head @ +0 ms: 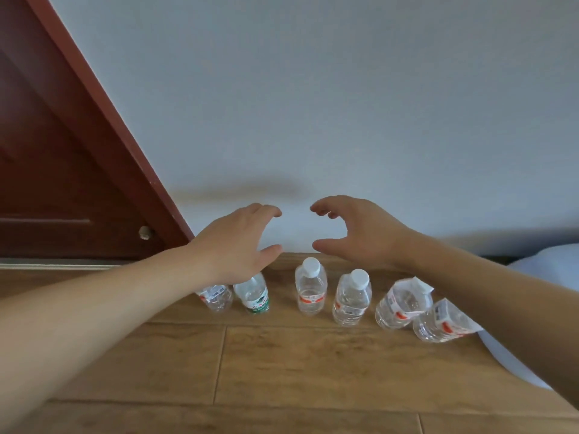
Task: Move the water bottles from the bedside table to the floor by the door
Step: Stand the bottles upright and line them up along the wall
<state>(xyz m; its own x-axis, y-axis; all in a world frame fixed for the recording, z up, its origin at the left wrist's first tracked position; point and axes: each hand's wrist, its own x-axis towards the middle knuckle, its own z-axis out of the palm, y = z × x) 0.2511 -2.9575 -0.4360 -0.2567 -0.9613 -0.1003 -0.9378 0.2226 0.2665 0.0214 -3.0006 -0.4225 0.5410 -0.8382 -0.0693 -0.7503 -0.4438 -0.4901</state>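
wooden floor (282,371) nearest | six water bottles (310,289) stand in a row on it, below both hands | left hand (238,242) empty, fingers loosely curved | right hand (360,233) empty, curved, facing it | door (62,183) beyond left hand

A pale wall (344,104) meets wood-plank floor (282,371) beside a red-brown door (62,151) (perhaps bedding (539,266) at right).

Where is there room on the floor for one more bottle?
The floor in front of the row is bare. There is a gap between the green-label bottle and the white-capped bottle beside it, and bare floor left of the row, by the door. The right end is crowded: the last bottle stands close to its neighbour.
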